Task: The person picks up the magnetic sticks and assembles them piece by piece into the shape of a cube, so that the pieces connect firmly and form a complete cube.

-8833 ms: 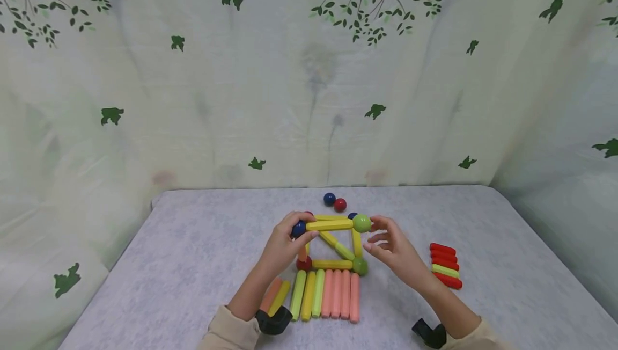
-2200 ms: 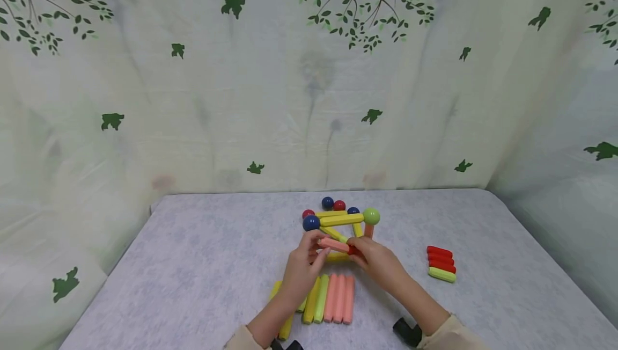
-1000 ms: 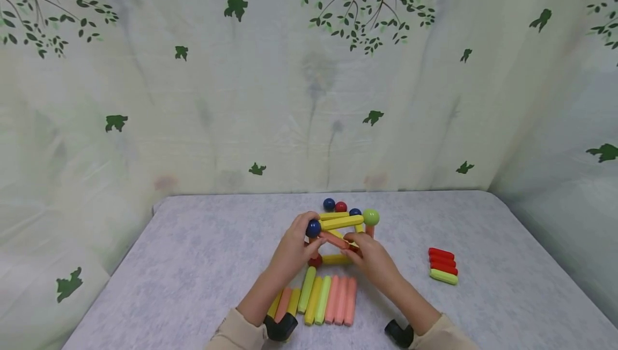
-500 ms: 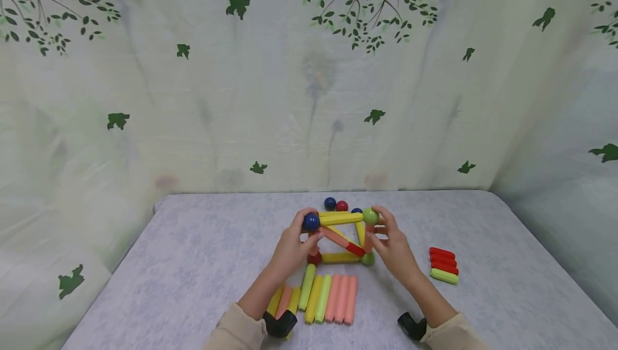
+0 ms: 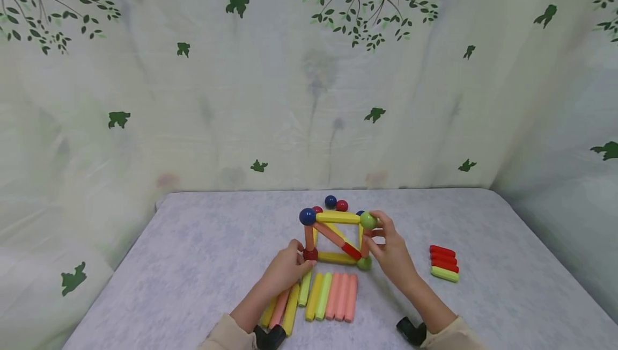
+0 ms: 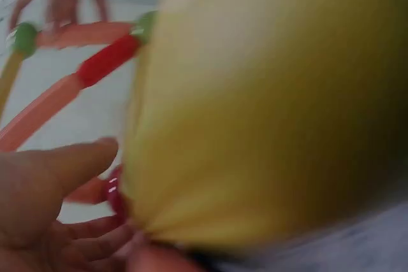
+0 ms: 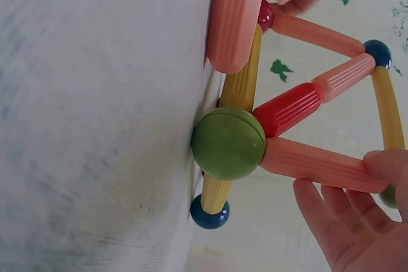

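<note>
A frame of ribbed magnetic building sticks and balls stands mid-table. Its front has a yellow top stick (image 5: 339,217) between a blue ball (image 5: 307,216) and a green ball (image 5: 368,220). A pink stick (image 5: 330,234) and a short red stick (image 5: 351,251) form a diagonal from the blue ball to the lower green ball (image 7: 228,143). My left hand (image 5: 286,268) has thumb and fingers about the lower-left red ball (image 5: 310,254). My right hand (image 5: 392,249) grips the right upright pink stick (image 7: 322,164) just below the upper green ball.
Several yellow, green and pink sticks (image 5: 343,297) lie in a row before the frame, some near my left wrist. Loose blue (image 5: 330,201) and red (image 5: 341,205) balls sit behind it. Short red and green sticks (image 5: 444,263) lie at right.
The pink and red sticks went in as the front diagonal. My left hand has dropped from the upper blue ball to the lower red one; the right moved from the diagonal to the right upright.
</note>
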`<state>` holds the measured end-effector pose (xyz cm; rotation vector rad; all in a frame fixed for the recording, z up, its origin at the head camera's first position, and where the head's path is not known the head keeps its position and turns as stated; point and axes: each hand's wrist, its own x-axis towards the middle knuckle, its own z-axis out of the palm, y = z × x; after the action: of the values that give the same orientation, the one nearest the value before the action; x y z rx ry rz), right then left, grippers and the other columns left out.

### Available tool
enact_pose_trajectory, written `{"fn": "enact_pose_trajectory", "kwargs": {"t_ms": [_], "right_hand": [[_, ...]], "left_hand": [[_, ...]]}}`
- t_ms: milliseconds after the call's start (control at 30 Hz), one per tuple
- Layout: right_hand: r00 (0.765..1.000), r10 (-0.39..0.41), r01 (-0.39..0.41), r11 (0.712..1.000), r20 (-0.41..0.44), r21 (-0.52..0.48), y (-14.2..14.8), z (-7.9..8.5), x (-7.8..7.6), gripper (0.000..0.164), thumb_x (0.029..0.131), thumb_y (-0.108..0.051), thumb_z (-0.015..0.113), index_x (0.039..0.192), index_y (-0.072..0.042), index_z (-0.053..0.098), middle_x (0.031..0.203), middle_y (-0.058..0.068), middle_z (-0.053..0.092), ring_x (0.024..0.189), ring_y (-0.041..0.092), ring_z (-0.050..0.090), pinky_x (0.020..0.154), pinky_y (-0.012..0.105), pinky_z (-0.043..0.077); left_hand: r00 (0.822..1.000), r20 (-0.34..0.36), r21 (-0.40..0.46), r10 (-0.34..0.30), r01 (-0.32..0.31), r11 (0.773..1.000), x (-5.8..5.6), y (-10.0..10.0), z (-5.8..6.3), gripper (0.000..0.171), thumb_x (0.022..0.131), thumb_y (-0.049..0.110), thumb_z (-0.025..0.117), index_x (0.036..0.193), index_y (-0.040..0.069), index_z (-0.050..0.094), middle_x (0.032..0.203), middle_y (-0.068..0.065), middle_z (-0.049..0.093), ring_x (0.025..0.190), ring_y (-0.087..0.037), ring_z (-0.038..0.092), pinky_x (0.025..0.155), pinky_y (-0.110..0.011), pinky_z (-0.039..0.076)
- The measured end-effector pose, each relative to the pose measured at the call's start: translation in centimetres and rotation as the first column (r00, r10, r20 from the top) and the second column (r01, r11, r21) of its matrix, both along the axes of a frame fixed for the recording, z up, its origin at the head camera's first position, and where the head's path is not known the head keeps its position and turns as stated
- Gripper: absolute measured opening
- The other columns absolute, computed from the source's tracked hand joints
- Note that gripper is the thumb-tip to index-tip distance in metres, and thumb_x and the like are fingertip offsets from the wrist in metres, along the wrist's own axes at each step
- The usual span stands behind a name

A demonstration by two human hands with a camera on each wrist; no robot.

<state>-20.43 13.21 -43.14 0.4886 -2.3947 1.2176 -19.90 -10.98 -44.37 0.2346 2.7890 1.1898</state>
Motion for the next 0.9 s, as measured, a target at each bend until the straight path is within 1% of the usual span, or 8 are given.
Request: {"fn": "enact_pose_trajectory", "kwargs": {"t_ms": [167, 267, 400, 500, 633, 700, 800, 900], "right_hand": [[1.0, 0.015, -0.015, 1.0, 0.0, -0.012, 0.0, -0.1, 0.0, 0.069, 0.079, 0.002, 0.066, 0.132, -0.023, 0.029, 0.096, 0.004, 0.055, 0.085, 0.019, 0.057, 0.06, 0.023, 0.051], [1.0, 0.012, -0.012, 1.0, 0.001, -0.017, -0.1, 0.0, 0.1, 0.069, 0.079, 0.001, 0.066, 0.132, -0.023, 0.029, 0.096, 0.004, 0.054, 0.085, 0.019, 0.057, 0.06, 0.024, 0.051], [1.0, 0.017, -0.018, 1.0, -0.022, -0.024, 0.0, 0.0, 0.2, 0.07, 0.078, 0.003, 0.066, 0.132, -0.023, 0.029, 0.095, 0.005, 0.054, 0.085, 0.021, 0.058, 0.058, 0.025, 0.051], [0.998, 0.02, -0.021, 1.0, -0.056, -0.022, -0.1, -0.1, 0.2, 0.072, 0.077, 0.004, 0.066, 0.133, -0.022, 0.029, 0.096, 0.005, 0.054, 0.084, 0.021, 0.058, 0.056, 0.03, 0.052], [0.995, 0.016, -0.017, 1.0, -0.097, -0.016, 0.0, -0.4, 0.1, 0.074, 0.077, 0.005, 0.067, 0.134, -0.022, 0.029, 0.095, 0.006, 0.054, 0.083, 0.023, 0.058, 0.053, 0.038, 0.052], [0.994, 0.018, -0.02, 1.0, -0.105, -0.018, 0.0, -0.4, 0.1, 0.074, 0.076, 0.006, 0.067, 0.134, -0.022, 0.029, 0.095, 0.007, 0.054, 0.082, 0.024, 0.057, 0.053, 0.038, 0.052], [0.996, 0.018, -0.021, 0.999, -0.092, -0.028, -0.1, -0.3, 0.1, 0.073, 0.076, 0.006, 0.067, 0.133, -0.023, 0.031, 0.095, 0.006, 0.054, 0.082, 0.023, 0.057, 0.054, 0.032, 0.052], [0.998, 0.01, -0.011, 1.0, -0.07, -0.01, -0.2, -0.4, 0.1, 0.074, 0.077, 0.006, 0.066, 0.134, -0.023, 0.029, 0.097, 0.006, 0.054, 0.084, 0.023, 0.057, 0.054, 0.038, 0.052]], "left_hand": [[0.997, -0.079, -0.02, 0.01, -0.012, 1.0, 0.2, 0.7, -0.6, 0.035, 0.081, 0.016, 0.067, 0.102, 0.0, 0.044, 0.062, -0.002, 0.047, 0.05, -0.012, 0.045, 0.044, -0.023, 0.038], [0.998, -0.051, -0.001, 0.03, -0.03, 1.0, 0.2, 0.6, -0.6, 0.034, 0.081, 0.014, 0.065, 0.104, 0.0, 0.044, 0.061, -0.002, 0.046, 0.049, -0.013, 0.043, 0.044, -0.023, 0.036], [0.999, -0.017, 0.032, 0.027, -0.026, 0.999, 0.3, 0.1, -0.5, 0.033, 0.082, 0.013, 0.063, 0.107, 0.001, 0.046, 0.064, -0.002, 0.046, 0.052, -0.013, 0.042, 0.046, -0.024, 0.035], [1.0, -0.007, 0.037, 0.007, -0.006, 0.999, 0.5, -0.3, -0.5, 0.033, 0.082, 0.013, 0.062, 0.11, 0.001, 0.048, 0.071, -0.002, 0.05, 0.057, -0.014, 0.045, 0.052, -0.027, 0.039], [1.0, 0.013, 0.059, -0.019, 0.018, 0.998, 0.9, -0.7, -0.4, 0.036, 0.085, 0.013, 0.059, 0.117, 0.004, 0.047, 0.088, -0.005, 0.058, 0.073, -0.017, 0.053, 0.063, -0.033, 0.046], [0.999, 0.018, 0.078, -0.032, 0.031, 0.996, 1.1, -0.9, -0.4, 0.037, 0.086, 0.012, 0.059, 0.12, 0.005, 0.046, 0.095, -0.006, 0.059, 0.081, -0.018, 0.056, 0.067, -0.035, 0.048], [0.997, 0.047, 0.102, -0.053, 0.048, 0.994, 1.7, -0.9, -0.3, 0.042, 0.085, 0.012, 0.06, 0.122, 0.003, 0.043, 0.096, -0.007, 0.059, 0.082, -0.019, 0.056, 0.066, -0.035, 0.048], [0.99, 0.108, 0.102, -0.086, 0.075, 0.992, 2.2, -0.6, 0.0, 0.045, 0.084, 0.015, 0.063, 0.121, 0.002, 0.041, 0.094, -0.006, 0.057, 0.08, -0.02, 0.056, 0.066, -0.036, 0.047]]}}
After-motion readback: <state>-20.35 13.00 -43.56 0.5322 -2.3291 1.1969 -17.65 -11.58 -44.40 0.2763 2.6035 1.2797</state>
